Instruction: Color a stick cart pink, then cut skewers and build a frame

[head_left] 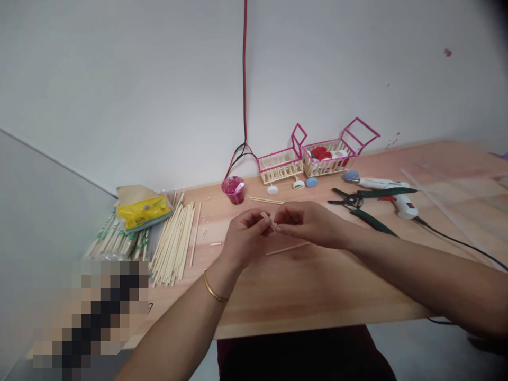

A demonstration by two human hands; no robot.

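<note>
My left hand [246,233], with a gold bangle at its wrist, is closed in a pinch on short pieces of wooden stick [264,216]. From the other side my right hand [304,222] pinches the lower end of the same pieces, so the fingertips of both hands nearly meet. The fingers partly hide the pieces, and how they are joined cannot be made out. Under the hands a loose wooden stick [288,248] lies on the table [301,296]. Just beyond them are more thin sticks [265,200].
Left lie a pile of wooden sticks [174,243] and a yellow packet [145,209]. Behind stand a cup of magenta paint [234,190] and two small stick-built carts [280,164] with magenta rims. Wire-stripper pliers [353,201] and a white glue gun [402,203] with its cable lie right.
</note>
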